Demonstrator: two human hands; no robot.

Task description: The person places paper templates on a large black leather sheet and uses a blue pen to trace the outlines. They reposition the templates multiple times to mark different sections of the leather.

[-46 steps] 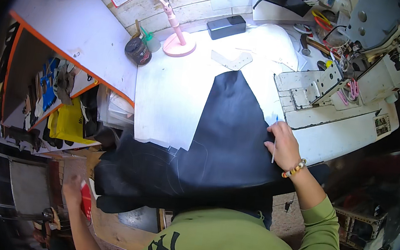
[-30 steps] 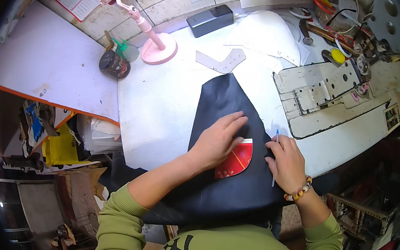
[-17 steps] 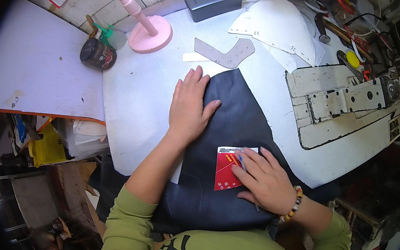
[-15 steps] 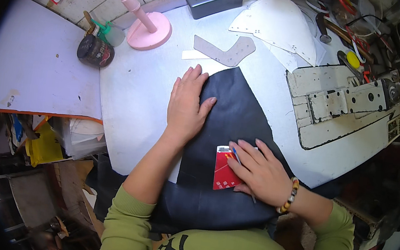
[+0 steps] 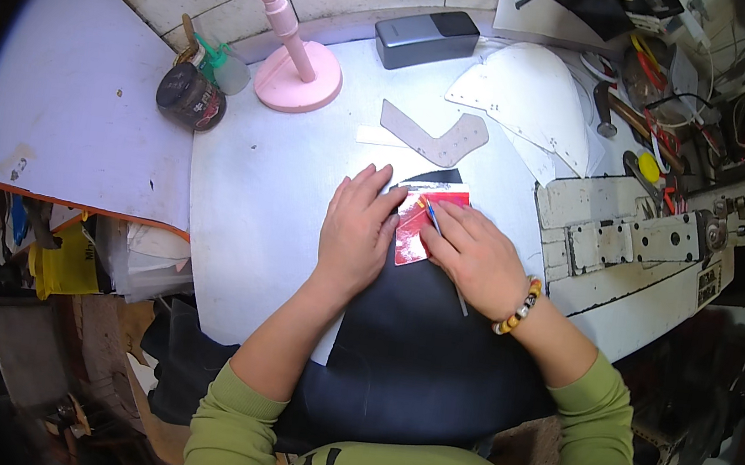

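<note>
A large sheet of black leather (image 5: 434,341) lies over the white table, its near part hanging over the edge toward my body. On its far end is a flat red card or packet (image 5: 411,241) with a white band along the top. My right hand (image 5: 475,258) rests over the card's right side, fingers bent round a slim pen (image 5: 431,210) with a blue end; its grey shaft shows again below the palm. My left hand (image 5: 356,231) lies flat along the leather's left edge, fingers stretched out, thumb and forefinger close to the card's left side.
Beyond my hands lie a grey angled pattern piece (image 5: 438,139) and white paper patterns (image 5: 526,94). A pink stand (image 5: 303,78), a dark jar (image 5: 190,97) and a black box (image 5: 427,38) stand at the back. The sewing machine bed (image 5: 628,243) occupies the right, tools behind it.
My right hand has carried the red card and pen away from me, up to the leather's far end beside my left hand. The leather has slid nearer my body. The view has shifted slightly.
</note>
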